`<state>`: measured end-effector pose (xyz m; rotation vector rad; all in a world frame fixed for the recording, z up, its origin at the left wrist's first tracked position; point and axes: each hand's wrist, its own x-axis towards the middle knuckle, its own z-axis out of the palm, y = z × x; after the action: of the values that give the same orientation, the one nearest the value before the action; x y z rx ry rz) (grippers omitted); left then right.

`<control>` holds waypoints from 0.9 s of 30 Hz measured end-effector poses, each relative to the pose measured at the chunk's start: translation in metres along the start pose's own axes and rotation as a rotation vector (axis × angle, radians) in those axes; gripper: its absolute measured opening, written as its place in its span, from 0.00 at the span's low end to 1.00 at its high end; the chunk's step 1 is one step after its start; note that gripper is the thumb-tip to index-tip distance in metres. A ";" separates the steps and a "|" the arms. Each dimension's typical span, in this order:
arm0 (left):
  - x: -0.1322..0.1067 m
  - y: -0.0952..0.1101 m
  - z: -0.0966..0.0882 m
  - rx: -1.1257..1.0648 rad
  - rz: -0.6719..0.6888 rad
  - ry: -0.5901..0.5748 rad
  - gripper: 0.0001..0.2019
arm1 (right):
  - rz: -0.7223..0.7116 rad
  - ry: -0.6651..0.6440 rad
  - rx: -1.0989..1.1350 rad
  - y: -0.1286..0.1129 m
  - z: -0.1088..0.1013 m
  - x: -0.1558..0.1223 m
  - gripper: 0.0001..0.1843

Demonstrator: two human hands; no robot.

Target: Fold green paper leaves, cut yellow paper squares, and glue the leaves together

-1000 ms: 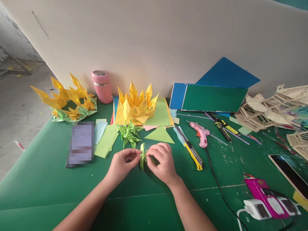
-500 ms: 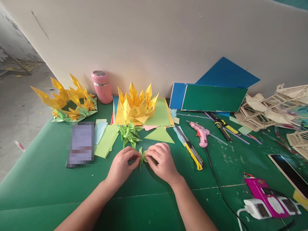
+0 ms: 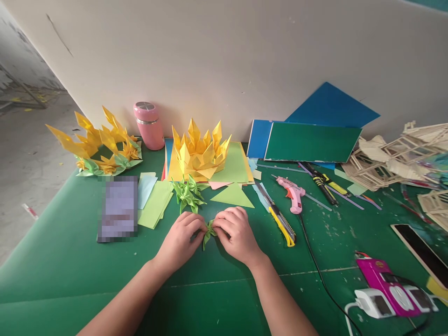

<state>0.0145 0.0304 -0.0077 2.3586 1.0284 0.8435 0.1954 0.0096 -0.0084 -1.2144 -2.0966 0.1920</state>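
My left hand (image 3: 180, 240) and my right hand (image 3: 235, 235) meet over the green table (image 3: 70, 270), both pinching a small folded light-green paper piece (image 3: 207, 233) between their fingertips. The piece sits low, close to the table top. Just behind my hands lies a small pile of finished green folded pieces (image 3: 188, 193). A light-green paper triangle (image 3: 232, 196) lies to the right of that pile. A yellow origami crown flower (image 3: 199, 151) stands on coloured paper sheets further back.
A yellow-and-green origami wreath (image 3: 98, 147), a pink flask (image 3: 149, 125) and green paper slips (image 3: 154, 203) are at the left. A yellow utility knife (image 3: 280, 220), a pink glue gun (image 3: 293, 193) with its cord, screwdrivers, a power strip (image 3: 392, 296) and wooden stick models (image 3: 395, 156) are at the right.
Both hands have drawn closer together and lowered the green piece toward the table; less of the paper shows between the fingers now.
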 end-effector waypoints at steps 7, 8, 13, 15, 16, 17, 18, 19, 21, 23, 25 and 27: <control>0.000 0.009 -0.004 -0.002 -0.037 -0.055 0.02 | -0.008 -0.033 -0.040 0.000 0.001 -0.001 0.09; 0.000 0.009 -0.003 0.016 -0.044 -0.053 0.05 | -0.007 -0.032 -0.043 0.000 0.001 -0.001 0.09; -0.003 0.013 0.002 0.091 -0.082 -0.007 0.07 | -0.012 -0.032 -0.047 -0.001 0.001 0.000 0.09; -0.003 0.013 0.003 0.085 -0.081 -0.003 0.07 | -0.012 -0.040 -0.045 -0.002 0.000 0.000 0.09; -0.003 0.013 0.003 0.076 -0.080 -0.004 0.07 | -0.012 -0.046 -0.042 -0.002 -0.001 0.000 0.09; -0.002 0.013 0.003 0.066 -0.081 -0.003 0.07 | -0.013 -0.051 -0.038 -0.003 -0.001 0.000 0.09; -0.002 0.013 0.003 0.056 -0.080 0.001 0.07 | -0.013 -0.056 -0.032 -0.003 -0.002 0.000 0.08; -0.001 0.012 0.003 0.048 -0.076 0.007 0.07 | -0.013 -0.060 -0.026 -0.003 -0.002 0.000 0.08; -0.001 0.011 0.002 0.040 -0.063 0.020 0.07 | -0.015 -0.067 -0.012 -0.003 -0.003 0.001 0.07; 0.000 0.010 0.003 0.041 -0.042 0.022 0.07 | -0.017 -0.076 0.003 -0.003 -0.003 0.000 0.06; 0.000 0.010 0.003 0.049 -0.021 0.020 0.07 | -0.020 -0.085 0.014 -0.002 -0.003 0.000 0.06; 0.000 0.010 0.003 0.058 -0.002 0.025 0.07 | -0.023 -0.089 0.017 -0.001 -0.003 0.000 0.07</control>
<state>0.0212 0.0232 -0.0037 2.4003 1.0782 0.8555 0.1965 0.0083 -0.0056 -1.1904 -2.1804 0.2578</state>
